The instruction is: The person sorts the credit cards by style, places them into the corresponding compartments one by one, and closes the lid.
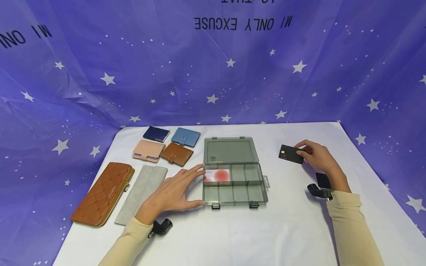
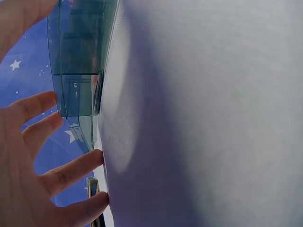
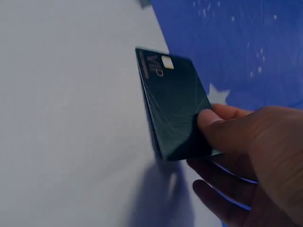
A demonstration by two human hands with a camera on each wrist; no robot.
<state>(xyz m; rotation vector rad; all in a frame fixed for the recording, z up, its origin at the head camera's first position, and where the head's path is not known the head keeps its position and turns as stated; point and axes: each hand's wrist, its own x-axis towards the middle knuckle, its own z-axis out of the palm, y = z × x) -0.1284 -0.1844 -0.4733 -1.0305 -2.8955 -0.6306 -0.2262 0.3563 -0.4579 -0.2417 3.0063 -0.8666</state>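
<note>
A grey see-through compartment box (image 1: 234, 192) lies open at the table's middle, its lid (image 1: 230, 150) folded back. One pink-and-white card (image 1: 217, 176) sits in its back left compartment. My left hand (image 1: 176, 190) rests open against the box's left wall, fingers spread; in the left wrist view the box wall (image 2: 78, 61) is just past the fingers (image 2: 75, 168). My right hand (image 1: 316, 155) pinches a black VIP card (image 1: 291, 154) above the table, right of the box. The right wrist view shows my thumb on the black card (image 3: 173, 104).
Left of the box lie a long brown quilted wallet (image 1: 103, 194), a grey pouch (image 1: 142, 192), and small card holders: navy (image 1: 156, 134), blue (image 1: 185, 136), pink (image 1: 148, 150), brown (image 1: 177, 153). Another dark card (image 1: 323, 180) lies near my right wrist. White table (image 1: 293, 229), blue star backdrop behind.
</note>
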